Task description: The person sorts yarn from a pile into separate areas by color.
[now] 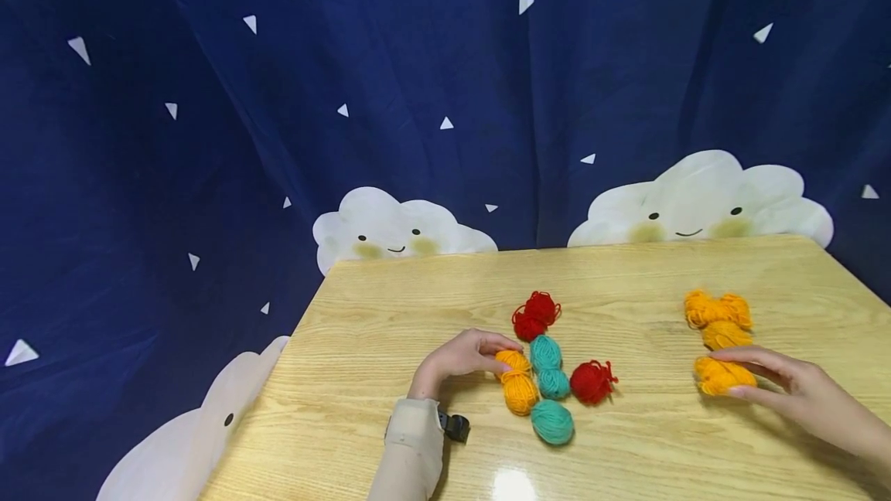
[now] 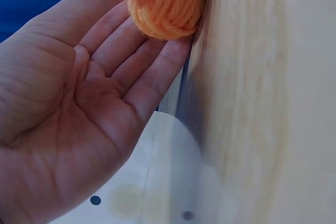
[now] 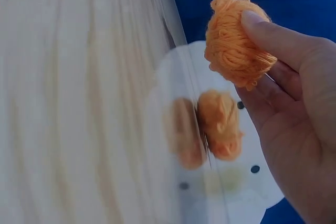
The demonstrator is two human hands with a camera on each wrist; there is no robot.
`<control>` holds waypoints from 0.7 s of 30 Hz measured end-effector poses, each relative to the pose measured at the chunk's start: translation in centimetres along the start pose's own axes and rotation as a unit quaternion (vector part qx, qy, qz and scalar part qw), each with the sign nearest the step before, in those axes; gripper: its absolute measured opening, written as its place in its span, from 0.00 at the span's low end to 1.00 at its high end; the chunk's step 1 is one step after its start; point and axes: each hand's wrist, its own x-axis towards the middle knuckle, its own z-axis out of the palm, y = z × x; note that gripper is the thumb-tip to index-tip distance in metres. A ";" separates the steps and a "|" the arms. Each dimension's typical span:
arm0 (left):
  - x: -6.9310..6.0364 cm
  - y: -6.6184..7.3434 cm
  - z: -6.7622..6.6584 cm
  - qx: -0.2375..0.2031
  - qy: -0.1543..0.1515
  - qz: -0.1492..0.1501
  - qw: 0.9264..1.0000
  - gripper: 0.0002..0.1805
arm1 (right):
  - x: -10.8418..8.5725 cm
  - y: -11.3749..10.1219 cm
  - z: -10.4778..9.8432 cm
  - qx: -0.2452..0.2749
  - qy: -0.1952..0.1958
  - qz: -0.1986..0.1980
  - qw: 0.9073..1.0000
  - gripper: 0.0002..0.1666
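My left hand (image 1: 465, 354) pinches the upper end of an orange-yellow yarn skein (image 1: 520, 393) between thumb and fingers. In the left wrist view the skein's end (image 2: 168, 6) sits at the fingertips, above the bare palm. Beside it lie a teal skein (image 1: 550, 366), tied at the middle, and a round teal yarn ball (image 1: 553, 421). Over at the right, my right hand (image 1: 800, 385) grips a yellow-orange yarn ball (image 1: 720, 376), seen off the tabletop in the right wrist view (image 3: 236, 43). Just beyond it rest more orange yarn bundles (image 1: 717, 309).
Two red yarn pieces flank the teal skein: a looped bundle (image 1: 536, 315) behind and a ball (image 1: 592, 383) to its right. All lie on a light wooden table (image 1: 418, 292). Behind hangs a dark blue curtain (image 1: 445, 60) with clouds and triangles. A black band device (image 1: 455, 427) is on the left wrist.
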 end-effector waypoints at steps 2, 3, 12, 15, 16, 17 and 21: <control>0.1 -0.1 0.0 0.001 -0.001 0.002 1.000 0.20 | -0.2 0.6 -0.3 -0.010 0.012 0.004 1.000 0.23; 0.1 -0.1 0.0 0.000 -0.001 0.003 1.000 0.21 | -0.2 0.9 -0.4 -0.014 0.016 0.005 1.000 0.22; 0.1 -0.1 0.1 0.006 0.002 0.003 1.000 0.20 | -0.6 2.6 -1.0 -0.025 0.054 0.011 0.998 0.23; 0.0 0.0 0.0 0.003 0.001 0.001 1.000 0.20 | -0.6 2.8 -1.0 -0.031 0.058 0.008 0.998 0.23; 0.0 0.0 0.0 0.002 0.000 0.000 1.000 0.20 | -0.5 2.8 -1.1 -0.036 0.058 0.004 0.998 0.23; 0.0 0.0 0.0 0.001 0.000 0.000 1.000 0.20 | -0.5 2.9 -1.1 -0.039 0.059 0.000 0.997 0.23; 0.1 -0.1 0.0 0.002 -0.001 0.000 1.000 0.20 | -0.5 3.0 -1.1 -0.055 0.063 -0.012 0.996 0.23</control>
